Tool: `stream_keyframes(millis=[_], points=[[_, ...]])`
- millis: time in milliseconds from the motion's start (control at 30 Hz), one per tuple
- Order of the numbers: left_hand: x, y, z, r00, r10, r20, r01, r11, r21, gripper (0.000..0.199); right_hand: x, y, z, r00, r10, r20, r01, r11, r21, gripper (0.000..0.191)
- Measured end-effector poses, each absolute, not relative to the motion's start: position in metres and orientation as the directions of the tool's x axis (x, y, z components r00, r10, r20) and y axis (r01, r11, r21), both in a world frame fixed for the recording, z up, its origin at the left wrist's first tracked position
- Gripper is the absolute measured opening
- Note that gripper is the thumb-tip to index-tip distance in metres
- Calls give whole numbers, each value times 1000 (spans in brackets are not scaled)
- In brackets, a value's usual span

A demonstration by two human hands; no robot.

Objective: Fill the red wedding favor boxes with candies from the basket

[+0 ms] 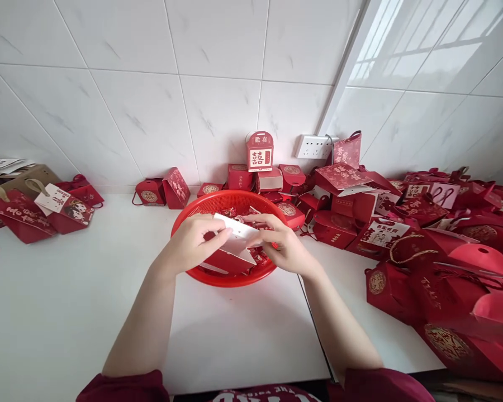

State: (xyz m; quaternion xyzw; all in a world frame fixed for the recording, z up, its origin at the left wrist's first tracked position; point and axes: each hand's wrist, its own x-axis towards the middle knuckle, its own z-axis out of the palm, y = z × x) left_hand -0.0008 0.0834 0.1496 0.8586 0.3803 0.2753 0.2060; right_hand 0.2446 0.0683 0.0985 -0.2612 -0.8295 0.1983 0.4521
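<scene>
Both hands hold one red paper gift box (230,261) over a red plastic basket (222,281). The box's white inner side faces up and its top flaps stand apart. My left hand (197,243) pinches the left flap between thumb and fingers. On the opposite side, my right hand (280,240) grips the other flap, its fingers bent around the edge. Small red wrapped pieces (257,257) lie in the basket under the box; the hands cover part of them.
Many red gift boxes (419,279) are heaped along the right side. More line the tiled wall, one standing upright (260,152) on others. Red boxes with handles (20,215) sit at the far left. A white power strip (316,147) rests against the wall.
</scene>
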Motion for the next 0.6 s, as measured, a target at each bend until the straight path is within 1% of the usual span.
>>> stream_keyframes(millis=[100,167,200,267,333,433,467,500,600], points=[[0,71,154,648,716,260,598,-689,409,40,247,53,111,-520,647,558,396,761,-513,42],[0,67,156,678,704,211,628,-705,331,39,244,46,115,-531,684,501,500,730,-466,32],[0,66,156,674,713,192,647,-696,312,38,240,43,114,-515,711,479,560,702,-439,26],[-1,66,155,641,749,170,681,-656,325,35,229,42,109,-453,761,465,670,634,-387,17],[-4,70,153,606,782,143,701,-611,368,32,218,43,101,-395,789,471,743,576,-340,13],[-7,76,150,583,804,119,721,-579,382,22,210,47,91,-372,802,468,783,542,-305,7],[-7,77,150,589,800,116,718,-584,378,17,209,48,89,-379,806,455,781,542,-311,7],[-7,78,149,608,786,113,707,-601,374,15,210,48,89,-389,810,440,774,546,-321,9],[-6,79,151,677,734,59,671,-647,362,27,214,48,94,-442,810,385,755,568,-328,22]])
